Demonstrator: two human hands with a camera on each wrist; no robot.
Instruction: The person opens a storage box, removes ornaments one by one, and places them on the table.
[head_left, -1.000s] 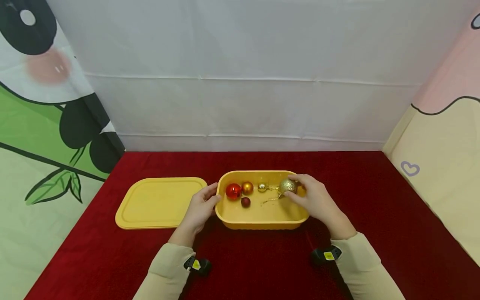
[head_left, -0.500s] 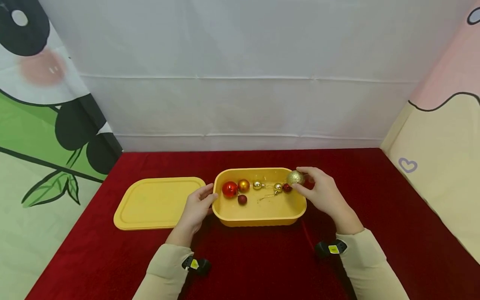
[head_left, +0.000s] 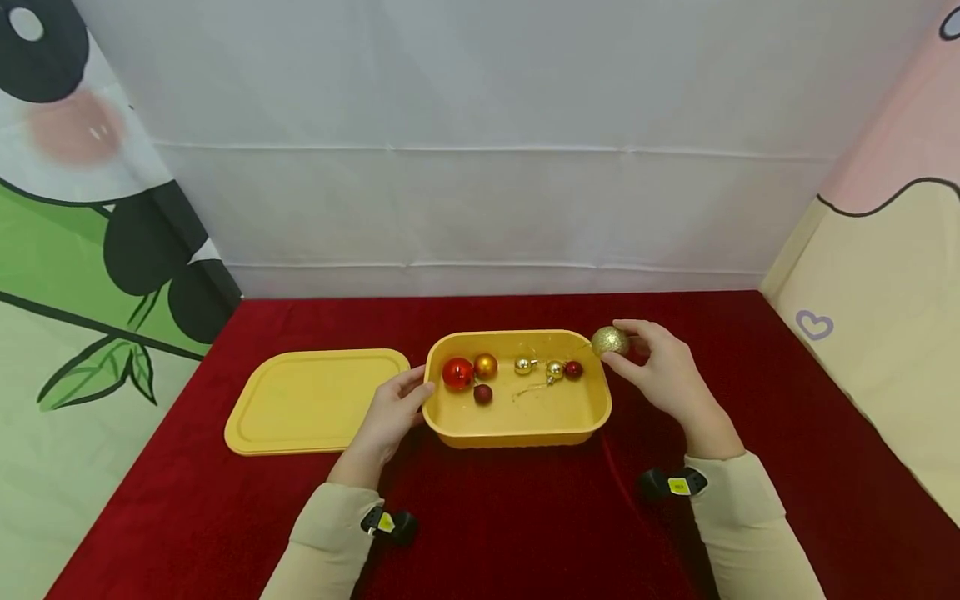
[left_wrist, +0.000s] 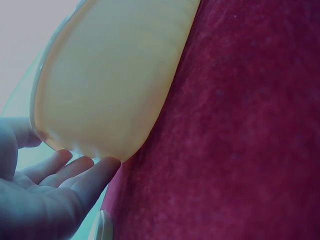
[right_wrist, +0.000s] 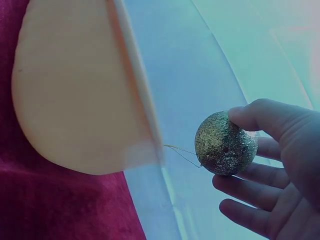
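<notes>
My right hand (head_left: 663, 367) pinches a glittery gold Christmas ball (head_left: 611, 341) between thumb and fingers, just beyond the right rim of a yellow plastic box (head_left: 517, 435). In the right wrist view, a thin gold loop (right_wrist: 182, 154) trails from the ball (right_wrist: 226, 143) towards the rim. My left hand (head_left: 390, 419) holds the box's left end, thumb at the rim and fingertips (left_wrist: 107, 165) against the outer wall. Inside lie a shiny red ball (head_left: 457, 374), an orange-gold ball (head_left: 485, 365), two dark red balls (head_left: 483, 394) and two small gold balls (head_left: 554, 370).
A yellow lid (head_left: 315, 402) lies flat on the red cloth (head_left: 510, 525), left of the box and close to my left hand. White sheeting (head_left: 495, 208) hangs behind the table, with printed cloth panels (head_left: 97, 333) at both sides.
My right hand has lifted the glittery gold ball up and right, out of the box and past its rim. A dark red ball beneath now shows. The left hand keeps its hold.
</notes>
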